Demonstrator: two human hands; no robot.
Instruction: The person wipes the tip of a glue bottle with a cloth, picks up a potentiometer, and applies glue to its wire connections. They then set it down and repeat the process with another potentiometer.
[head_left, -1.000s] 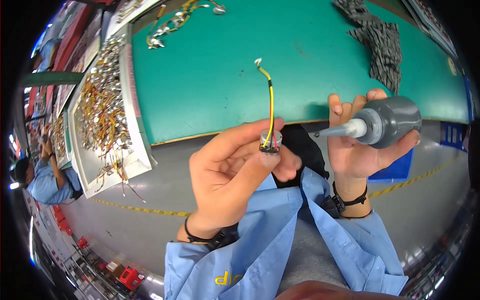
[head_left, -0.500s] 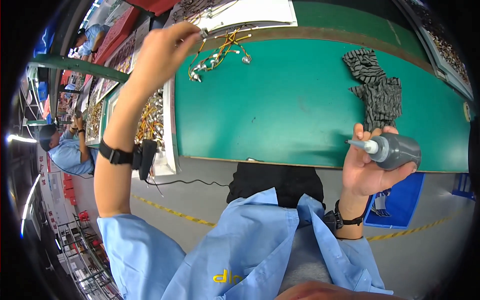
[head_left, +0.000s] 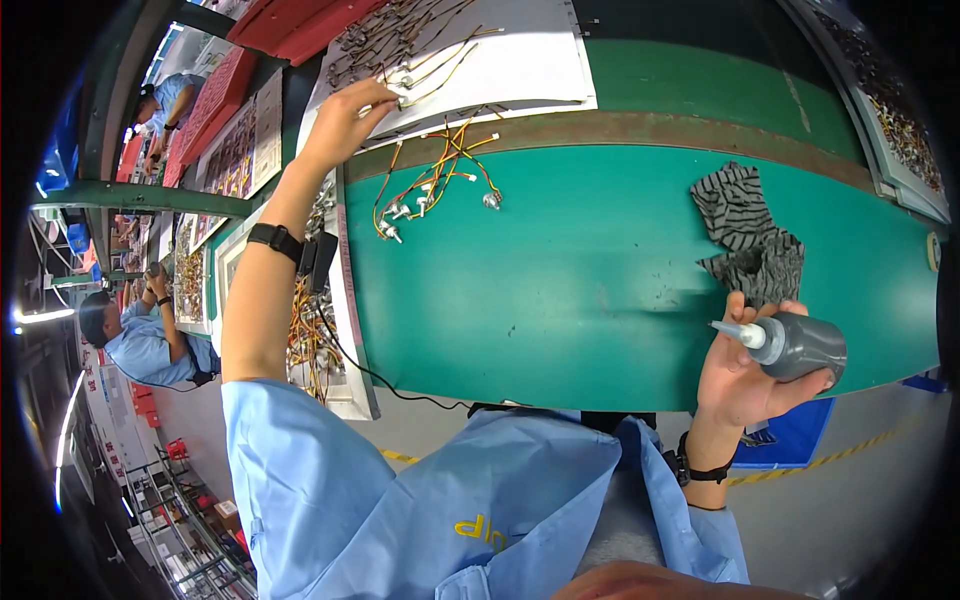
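Note:
My left hand (head_left: 350,120) reaches over the white board (head_left: 540,75) at the far edge of the table. Thumb and fingertips pinch a small metal potentiometer (head_left: 402,102) with thin wire leads, partly hidden by the fingers. More wired potentiometers (head_left: 400,50) lie in rows on that board. Nearer me, a loose bunch of wired potentiometers (head_left: 422,200) with red, yellow and black leads rests on the green table (head_left: 560,280). My right hand (head_left: 740,385) is palm up, its fingers curled around a dark grey squeeze bottle (head_left: 808,347) with a pale nozzle pointing left.
A crumpled black-and-grey striped cloth (head_left: 745,220) lies just beyond my right hand. Left of the table stands a white-edged tray (head_left: 352,385) heaped with wired parts. A blue bin (head_left: 785,440) sits below at right. A co-worker (head_left: 150,330) works at the far left.
My left hand has moved farther forward over the white board with the potentiometer. The view has tilted up, so the table sits lower in it. My right hand keeps the bottle.

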